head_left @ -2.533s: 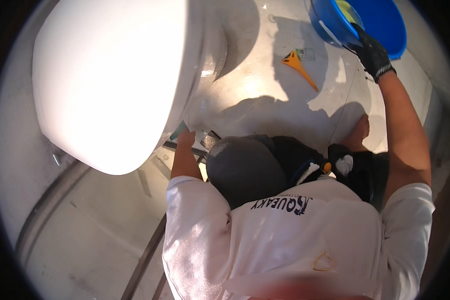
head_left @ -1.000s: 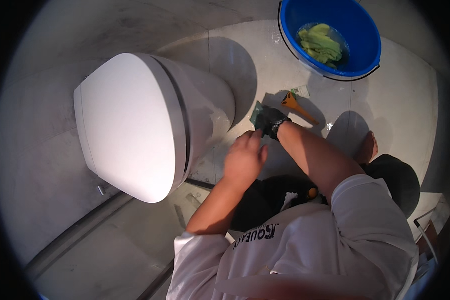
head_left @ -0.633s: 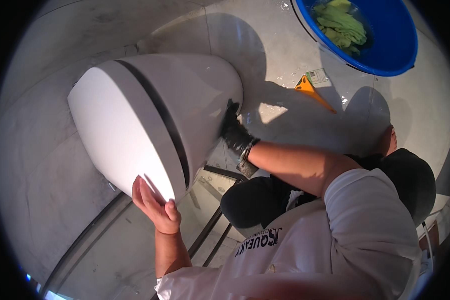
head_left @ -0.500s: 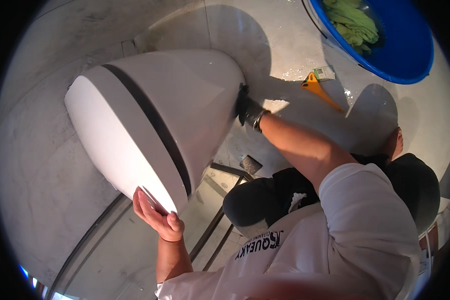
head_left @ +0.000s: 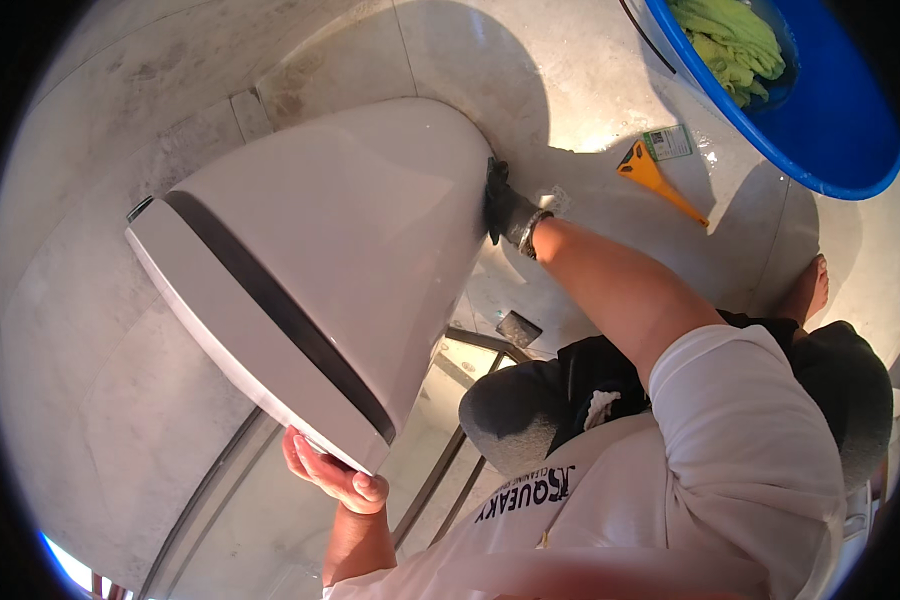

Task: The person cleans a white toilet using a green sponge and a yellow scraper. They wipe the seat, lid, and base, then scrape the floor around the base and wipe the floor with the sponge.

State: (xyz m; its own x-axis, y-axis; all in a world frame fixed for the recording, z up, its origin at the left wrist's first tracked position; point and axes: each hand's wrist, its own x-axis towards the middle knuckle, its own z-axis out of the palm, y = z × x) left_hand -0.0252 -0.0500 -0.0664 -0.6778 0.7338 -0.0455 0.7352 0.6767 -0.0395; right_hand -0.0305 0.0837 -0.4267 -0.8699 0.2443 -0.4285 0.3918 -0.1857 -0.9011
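A smooth white toilet (head_left: 370,220) with a dark band under its lid (head_left: 250,340) fills the middle left. My bare left hand (head_left: 335,478) is at the lid's near corner, fingers curled at its edge and thumb apart on the side toward me. My right hand (head_left: 510,212), in a dark glove, presses against the far right side of the toilet's base, low by the floor. Its fingers blend into a dark patch, so whether it holds a cloth or pad cannot be made out.
Right of the toilet, an orange-handled scraper (head_left: 662,188) and a small green-white card (head_left: 668,142) lie on wet floor tiles. A blue tub (head_left: 840,130) holds a yellow-green cloth (head_left: 730,45). A small dark block (head_left: 518,330) sits near my knee; a dark-framed glass panel (head_left: 220,490) stands lower left.
The view has shifted, and the toilet lid appears more edge-on. My left hand stays at the lid's corner; my right hand remains against the base.
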